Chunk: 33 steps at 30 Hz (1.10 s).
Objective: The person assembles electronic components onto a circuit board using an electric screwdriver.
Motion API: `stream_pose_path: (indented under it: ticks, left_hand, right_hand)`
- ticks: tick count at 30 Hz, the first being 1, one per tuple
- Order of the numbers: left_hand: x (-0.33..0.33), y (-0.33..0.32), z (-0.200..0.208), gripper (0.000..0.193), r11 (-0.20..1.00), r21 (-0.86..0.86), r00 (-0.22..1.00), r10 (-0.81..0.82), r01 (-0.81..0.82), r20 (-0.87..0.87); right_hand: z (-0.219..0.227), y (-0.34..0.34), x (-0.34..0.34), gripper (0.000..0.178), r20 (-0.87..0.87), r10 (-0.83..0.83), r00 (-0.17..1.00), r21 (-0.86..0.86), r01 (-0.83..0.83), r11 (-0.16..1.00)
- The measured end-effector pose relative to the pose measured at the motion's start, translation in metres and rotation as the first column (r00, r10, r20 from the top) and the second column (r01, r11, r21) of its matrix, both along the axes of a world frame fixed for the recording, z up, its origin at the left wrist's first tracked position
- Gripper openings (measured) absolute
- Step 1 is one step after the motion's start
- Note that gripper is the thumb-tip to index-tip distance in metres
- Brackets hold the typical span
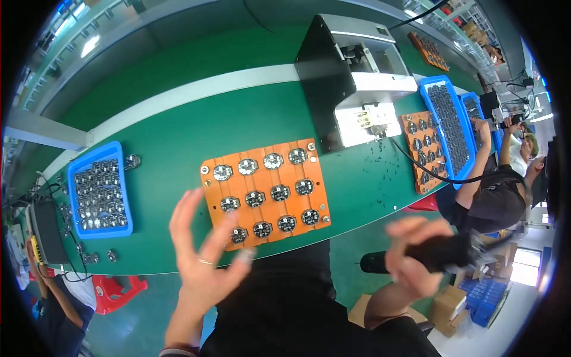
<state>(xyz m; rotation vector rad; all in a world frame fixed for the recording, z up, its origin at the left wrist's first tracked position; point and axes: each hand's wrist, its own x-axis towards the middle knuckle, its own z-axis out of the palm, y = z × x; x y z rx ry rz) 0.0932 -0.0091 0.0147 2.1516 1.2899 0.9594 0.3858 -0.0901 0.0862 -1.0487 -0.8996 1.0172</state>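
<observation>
An orange fixture board [270,205] lies on the green table in front of me, with rows of round black-and-silver circuit modules [255,199] in its recesses. My left hand [205,262] is open, fingers spread, at the board's lower left corner; its fingertips are by the nearest modules, and whether they touch cannot be told. Off the table's front edge, to the right of the board, my right hand [416,256] is closed around a black electric screwdriver [440,253]. Both hand and tool are smeared by motion.
A blue tray [129,208] of modules stands left. Behind the board sits a black-and-silver machine [357,83], small dark screws [380,169] scattered beside it. A second orange board [422,152], a blue tray [470,160] of dark parts and a black cable [437,177] are right. Other people work at both sides.
</observation>
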Motion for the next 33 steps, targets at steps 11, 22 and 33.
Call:
stream_pose_path:
  ticks: [11, 22, 33]
  left_hand:
    - [-0.024, -0.033, -0.025, 0.070, 0.988, -0.069, 0.974, 0.125, -0.140, -0.187]
    - [-0.016, -0.025, -0.043, 0.058, 0.983, 0.073, 0.964, 0.179, -0.167, -0.195]
    - [-0.041, -0.027, -0.032, 0.053, 0.988, 0.067, 0.883, 0.152, -0.137, -0.443]
  right_hand:
    - [-0.084, -0.006, -0.037, 0.027, 0.112, 0.037, 0.993, -0.315, 0.000, 0.949]
    - [-0.106, -0.007, -0.040, 0.024, 0.116, 0.058, 0.992, -0.343, -0.015, 0.939]
    - [-0.111, -0.005, -0.041, 0.022, 0.005, 0.016, 1.000, -0.325, -0.014, 0.946]
